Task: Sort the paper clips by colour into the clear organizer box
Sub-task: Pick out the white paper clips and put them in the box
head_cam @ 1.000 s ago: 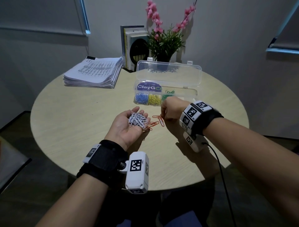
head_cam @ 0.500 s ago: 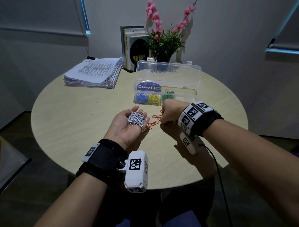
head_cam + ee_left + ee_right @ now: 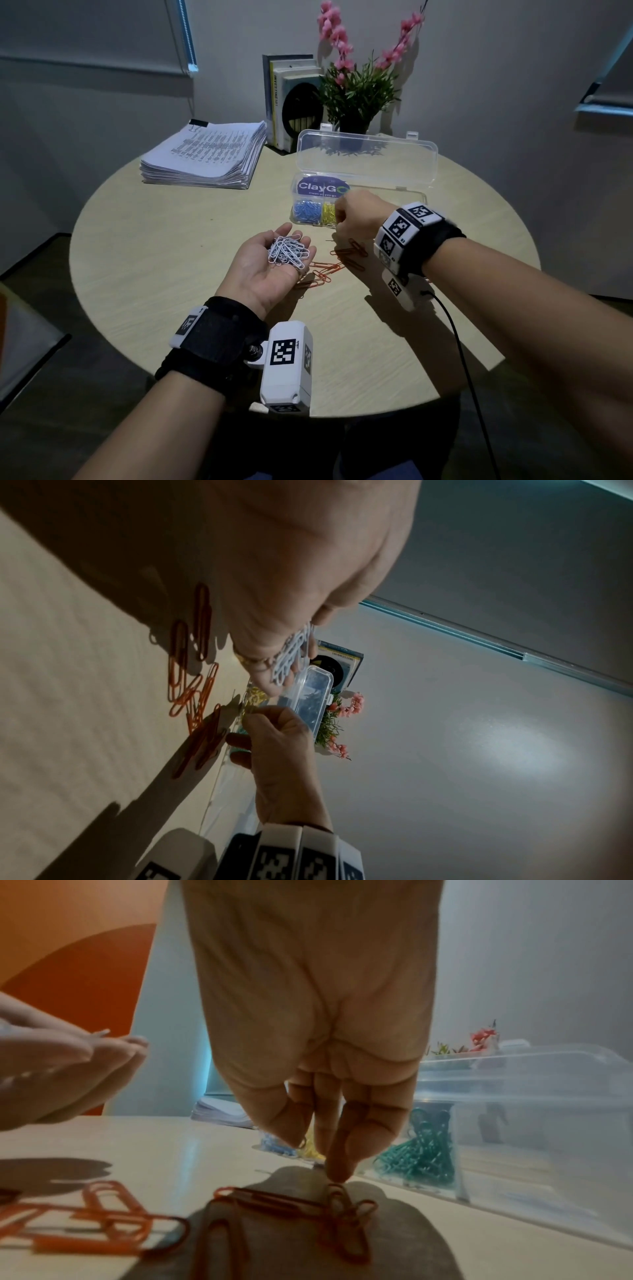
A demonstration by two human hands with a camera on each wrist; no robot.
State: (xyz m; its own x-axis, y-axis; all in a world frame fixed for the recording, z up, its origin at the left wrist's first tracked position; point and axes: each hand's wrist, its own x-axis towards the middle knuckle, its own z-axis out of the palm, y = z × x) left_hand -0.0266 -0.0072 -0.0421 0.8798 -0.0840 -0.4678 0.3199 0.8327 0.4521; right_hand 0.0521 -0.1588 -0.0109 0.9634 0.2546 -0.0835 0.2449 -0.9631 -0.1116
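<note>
My left hand (image 3: pixel 270 270) lies palm up above the table and carries a heap of white paper clips (image 3: pixel 287 254) on relaxed fingers; the white paper clips (image 3: pixel 291 653) also show in the left wrist view. My right hand (image 3: pixel 356 216) hovers with curled fingers at the front of the clear organizer box (image 3: pixel 404 200), over its yellow clips (image 3: pixel 328 213). Its thumb and fingers (image 3: pixel 253 718) pinch a small clip whose colour I cannot tell. Blue clips (image 3: pixel 306 210) fill the left compartment, and green clips (image 3: pixel 421 1156) lie to the right of the yellow. Orange clips (image 3: pixel 327 269) are loose on the table between my hands.
The box lid (image 3: pixel 366 161) stands open at the back. A thick stack of papers (image 3: pixel 205 154) lies at the far left, with books (image 3: pixel 291 99) and a pink-flowered plant (image 3: pixel 359 85) behind the box. A black cable (image 3: pixel 459 346) hangs from my right wrist.
My right hand has risen from the orange clips and moved away from me to the box's yellow compartment. My left hand has stayed put with the white clips.
</note>
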